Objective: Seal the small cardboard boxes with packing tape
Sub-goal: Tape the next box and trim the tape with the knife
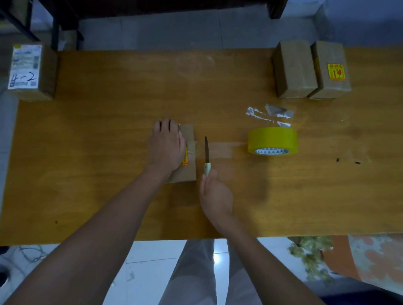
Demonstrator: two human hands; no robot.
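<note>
With the small brown cardboard box [183,156] pressed flat mid-counter by the open left hand [166,145], the stretched clear tape strip [222,149] is best sliced close to the box by the black-bladed knife [206,152] gripped in the right hand [214,193].

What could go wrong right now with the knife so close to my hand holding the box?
The knife blade sits at the stretched tape right beside the left hand pressing the small box; a slip toward it might nick the fingers. The cut could also score the table. Once cut, the loose tape end may curl back toward the tape roll.
</note>
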